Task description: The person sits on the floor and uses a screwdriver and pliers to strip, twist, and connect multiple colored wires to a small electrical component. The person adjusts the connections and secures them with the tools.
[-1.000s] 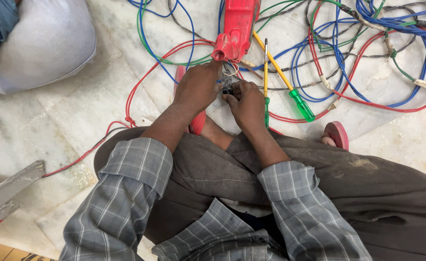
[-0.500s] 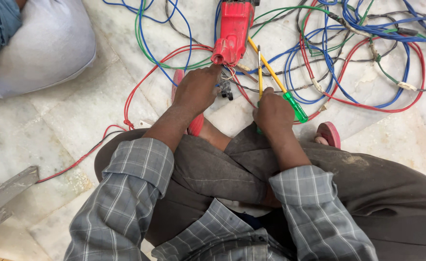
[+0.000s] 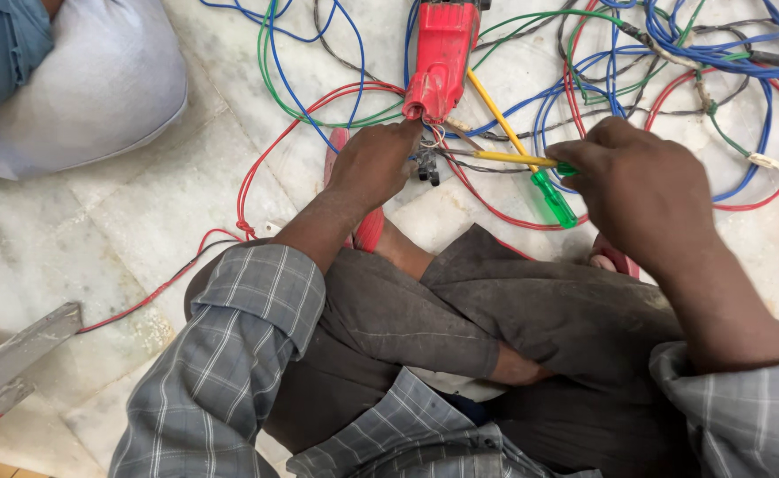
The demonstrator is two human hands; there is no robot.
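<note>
The left hand [image 3: 373, 164] is pressing down on the small dark connector [image 3: 427, 165] at the mouth of the red plastic tool body [image 3: 442, 57], fingers curled narrow around the bared wire ends there. The right hand [image 3: 641, 186] is gripping a slim yellow-shafted screwdriver [image 3: 504, 158], its tip lying just beside the left fingers. A second screwdriver with a glossy green handle [image 3: 553, 199] is lying below the right fingers. Smooth tangled red, blue and green wires [image 3: 584, 80] are sprawling across the pale marble floor [image 3: 97, 230] beyond both hands.
</note>
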